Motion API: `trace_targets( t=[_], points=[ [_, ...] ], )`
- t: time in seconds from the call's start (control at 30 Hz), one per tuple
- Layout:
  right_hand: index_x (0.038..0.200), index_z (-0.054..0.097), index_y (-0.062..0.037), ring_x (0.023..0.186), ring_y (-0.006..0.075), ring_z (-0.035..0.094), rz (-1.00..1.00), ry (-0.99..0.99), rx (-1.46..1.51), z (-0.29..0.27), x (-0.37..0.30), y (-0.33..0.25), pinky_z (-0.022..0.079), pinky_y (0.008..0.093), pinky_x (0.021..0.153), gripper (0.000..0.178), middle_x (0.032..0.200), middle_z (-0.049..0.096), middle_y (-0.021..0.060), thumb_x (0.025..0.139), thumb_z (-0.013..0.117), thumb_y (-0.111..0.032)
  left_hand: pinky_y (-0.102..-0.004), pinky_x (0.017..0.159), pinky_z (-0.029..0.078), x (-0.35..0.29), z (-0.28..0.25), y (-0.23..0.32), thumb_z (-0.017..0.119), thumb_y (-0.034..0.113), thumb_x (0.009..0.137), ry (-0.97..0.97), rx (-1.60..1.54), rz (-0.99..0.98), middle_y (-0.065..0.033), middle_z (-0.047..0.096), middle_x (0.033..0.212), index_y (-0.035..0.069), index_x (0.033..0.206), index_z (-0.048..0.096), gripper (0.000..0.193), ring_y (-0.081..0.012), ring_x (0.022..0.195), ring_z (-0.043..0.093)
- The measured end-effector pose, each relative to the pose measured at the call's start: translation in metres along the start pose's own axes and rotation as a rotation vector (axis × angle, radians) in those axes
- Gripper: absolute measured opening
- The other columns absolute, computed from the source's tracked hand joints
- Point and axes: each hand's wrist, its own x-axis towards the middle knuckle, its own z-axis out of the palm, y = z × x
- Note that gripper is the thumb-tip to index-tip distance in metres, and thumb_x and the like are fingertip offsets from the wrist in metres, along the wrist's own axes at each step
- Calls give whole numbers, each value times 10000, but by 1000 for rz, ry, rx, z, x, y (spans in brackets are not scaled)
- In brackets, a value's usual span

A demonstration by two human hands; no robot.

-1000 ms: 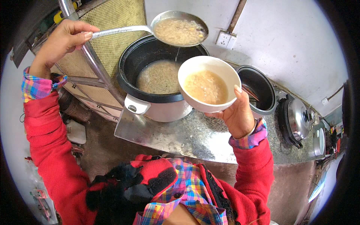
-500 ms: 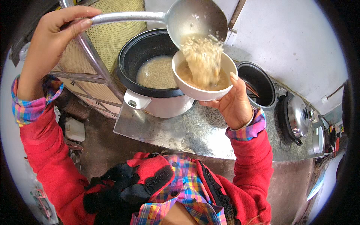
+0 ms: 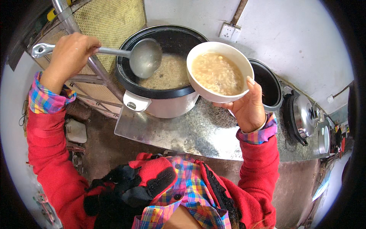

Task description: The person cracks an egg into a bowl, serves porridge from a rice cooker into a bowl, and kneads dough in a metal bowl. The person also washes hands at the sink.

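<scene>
Left hand (image 3: 70,53) fisted round the ladle (image 3: 143,57) handle, scoop tilted inside the open cooker (image 3: 160,76), just over the porridge (image 3: 171,72) in it. Right hand (image 3: 248,107) cups the white bowl (image 3: 219,72) from below, thumb on rim; bowl full of porridge, held above the metal counter (image 3: 198,129), beside the cooker. Second pot (image 3: 268,87) sits behind the bowl.

The rice cooker (image 3: 160,76) stood on the table (image 3: 198,133) before me, my ladle (image 3: 145,57) over its porridge (image 3: 167,72). The bowl (image 3: 219,72) hung right of it, a second pot (image 3: 268,86) behind.
</scene>
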Motion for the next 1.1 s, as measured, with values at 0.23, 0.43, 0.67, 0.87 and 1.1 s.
trace_targets(
  t=[0.23, 0.43, 0.67, 0.87, 1.1],
  points=[
    [1234, 326, -16, 956, 272, 567, -46, 55, 21, -17, -2, -2, 526, 374, 705, 554, 1144, 500, 168, 843, 428, -395, -394, 597, 424, 12, 11, 8, 604, 133, 710, -105, 31, 157, -107, 592, 687, 76, 764, 630, 82, -299, 694, 559],
    [1243, 314, -13, 963, 284, 562, -54, 103, 53, -28, -7, -7, 527, 391, 707, 562, 1146, 498, 169, 841, 436, -386, -357, 574, 441, 31, 13, 14, 628, 131, 693, -331, -205, 137, -117, 604, 667, 62, 781, 654, 116, -281, 640, 583],
    [1254, 314, -25, 917, 304, 577, -41, 222, 39, -31, -13, -7, 538, 389, 663, 563, 1167, 487, 173, 844, 380, -405, -273, 488, 417, 61, 69, 34, 595, 108, 732, -561, -686, -34, -63, 580, 579, -1, 843, 639, 162, -128, 512, 543],
    [1262, 311, -33, 948, 292, 568, -49, 219, 19, -32, -23, -4, 540, 405, 667, 558, 1172, 484, 170, 842, 378, -395, -260, 467, 410, 68, 107, 30, 578, 86, 754, -502, -830, -156, -48, 566, 570, -13, 837, 637, 142, -105, 493, 514],
    [1258, 323, -49, 926, 285, 580, -17, 218, 25, -25, -21, 0, 536, 410, 660, 565, 1148, 506, 164, 837, 392, -419, -220, 483, 405, 51, 103, 3, 551, 61, 782, -347, -1052, -276, -29, 566, 636, -28, 902, 619, 165, -82, 521, 496]
  ],
)
